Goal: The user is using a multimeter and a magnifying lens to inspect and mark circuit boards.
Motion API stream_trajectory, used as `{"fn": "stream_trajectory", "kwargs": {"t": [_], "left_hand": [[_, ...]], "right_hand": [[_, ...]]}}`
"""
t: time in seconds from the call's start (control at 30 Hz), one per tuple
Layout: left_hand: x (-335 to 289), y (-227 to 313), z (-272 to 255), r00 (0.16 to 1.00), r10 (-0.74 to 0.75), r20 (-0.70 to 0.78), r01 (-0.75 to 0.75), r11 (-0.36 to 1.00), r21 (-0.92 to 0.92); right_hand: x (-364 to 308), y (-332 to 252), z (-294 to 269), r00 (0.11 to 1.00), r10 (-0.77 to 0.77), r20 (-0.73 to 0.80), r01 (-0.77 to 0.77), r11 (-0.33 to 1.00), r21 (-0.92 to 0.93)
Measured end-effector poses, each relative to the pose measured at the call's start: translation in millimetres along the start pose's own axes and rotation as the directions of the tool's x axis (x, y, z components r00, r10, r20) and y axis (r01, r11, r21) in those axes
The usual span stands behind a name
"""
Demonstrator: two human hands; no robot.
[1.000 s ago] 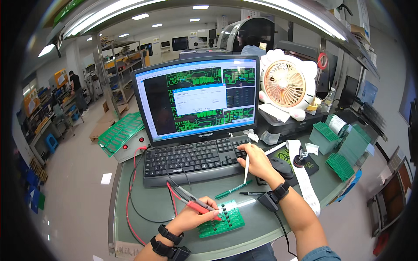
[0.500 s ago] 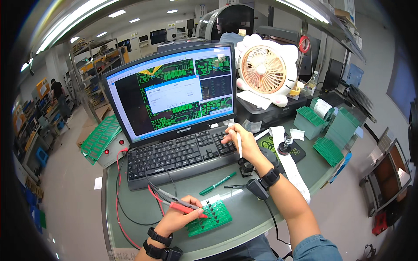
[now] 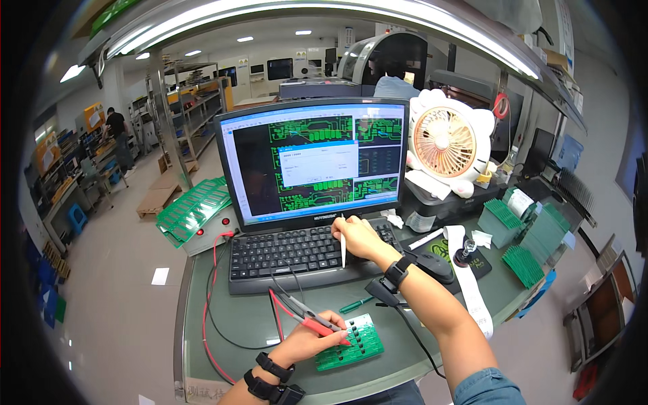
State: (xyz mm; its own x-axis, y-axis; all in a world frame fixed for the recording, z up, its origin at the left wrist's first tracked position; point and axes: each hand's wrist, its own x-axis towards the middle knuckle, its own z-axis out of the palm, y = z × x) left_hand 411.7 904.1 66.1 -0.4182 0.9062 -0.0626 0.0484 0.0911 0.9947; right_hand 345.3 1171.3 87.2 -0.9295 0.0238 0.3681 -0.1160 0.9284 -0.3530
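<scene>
My left hand [image 3: 312, 343] is closed around a red test probe [image 3: 317, 327] and a grey test probe [image 3: 312, 313], whose tips point at a green circuit board [image 3: 368, 341]. The board lies on the bench and carries rows of small black parts. Above the right part of the black keyboard [image 3: 287, 253], my right hand [image 3: 363, 238] bends over the keys with a slim white stick [image 3: 343, 251] held in its fingers. Whether a fingertip presses a key is hidden. A monitor [image 3: 314, 169] behind the keyboard shows green board layouts with a dialog box.
A green pen [image 3: 355, 305] lies beyond the board. Black mouse [image 3: 432, 266], paper strip [image 3: 472, 297] and racked green boards [image 3: 523, 266] are at right. A white fan [image 3: 444, 138] stands behind. Red and black leads [image 3: 210, 317] cross the bench's left side.
My right hand has moved left along the keyboard, from the number pad toward the main keys, still holding the white stick. The whole view has shifted; my left hand stays at the circuit board.
</scene>
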Motion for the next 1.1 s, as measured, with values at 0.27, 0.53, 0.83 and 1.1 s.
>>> {"fn": "stream_trajectory", "kwargs": {"t": [0.27, 0.53, 0.83, 1.1], "left_hand": [[-0.2, -0.7, -2.4, 0.999, 0.035, -0.012, -0.034, 0.999, 0.033], [1.9, -0.3, -4.2, 0.998, 0.053, -0.026, -0.052, 0.998, 0.045], [-0.9, 1.5, -0.4, 0.998, 0.057, -0.028, -0.056, 0.998, 0.037], [3.7, -3.9, -1.3, 0.999, 0.034, -0.036, -0.031, 0.998, 0.061]], "right_hand": [[-10.0, 48.6, -50.2, 0.955, 0.256, -0.151, -0.169, 0.886, 0.431], [-41.2, 94.1, -43.0, 0.949, 0.260, -0.180, -0.217, 0.949, 0.228], [-45.7, 85.4, -44.7, 0.929, 0.254, -0.269, -0.255, 0.966, 0.032], [-52.4, 76.9, -46.4, 0.921, 0.353, -0.165, -0.333, 0.933, 0.139]]}}
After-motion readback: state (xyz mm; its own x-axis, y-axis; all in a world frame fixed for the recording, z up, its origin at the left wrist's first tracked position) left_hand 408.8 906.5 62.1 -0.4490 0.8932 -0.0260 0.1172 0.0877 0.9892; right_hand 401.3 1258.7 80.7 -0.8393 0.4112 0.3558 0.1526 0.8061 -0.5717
